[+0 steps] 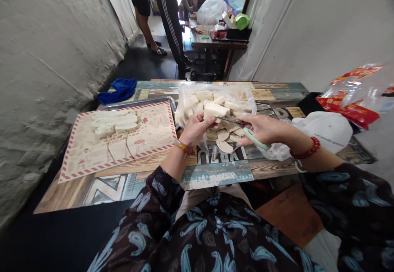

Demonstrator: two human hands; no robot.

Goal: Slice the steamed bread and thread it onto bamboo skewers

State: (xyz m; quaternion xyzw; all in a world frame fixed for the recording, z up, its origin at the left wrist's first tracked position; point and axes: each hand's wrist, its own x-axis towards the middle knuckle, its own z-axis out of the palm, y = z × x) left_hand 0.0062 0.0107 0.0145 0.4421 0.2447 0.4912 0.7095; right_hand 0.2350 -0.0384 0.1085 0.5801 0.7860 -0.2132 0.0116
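My left hand is closed on a thick white slice that looks like steamed bread, holding it over a clear plastic bag. My right hand grips scissors with pale green handles; their dark blades reach the lower edge of that slice. More white pieces fill the open bag, and several thin cut slices lie at its near side. To the left, white slices on thin skewers rest on a printed paper sheet.
A metal tray shows under the sheet, with a blue cloth behind it. At the right are a white cap and red-and-clear packaging. Two people stand by another table beyond. Walls flank both sides.
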